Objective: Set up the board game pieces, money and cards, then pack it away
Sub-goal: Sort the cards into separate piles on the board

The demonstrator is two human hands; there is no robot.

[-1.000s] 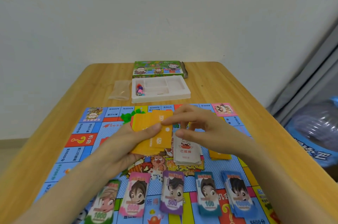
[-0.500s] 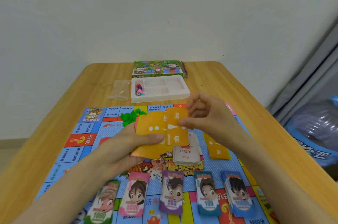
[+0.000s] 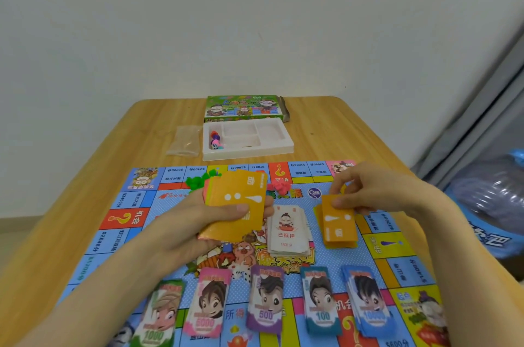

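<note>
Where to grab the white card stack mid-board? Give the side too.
Pinch the white card stack across its two long edges at mid-length, coming down from above. It lies flat on the board, slightly fanned, so a side pinch should square it; a gap separates it from the orange pile on its right.

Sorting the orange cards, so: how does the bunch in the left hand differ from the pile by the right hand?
The held bunch is gripped off the board by the left hand; the board pile lies flat, the right hand pinching its top card. The held bunch is splayed and looks thicker; the board pile is squarer. Both show orange backs with a white exclamation mark.
</note>
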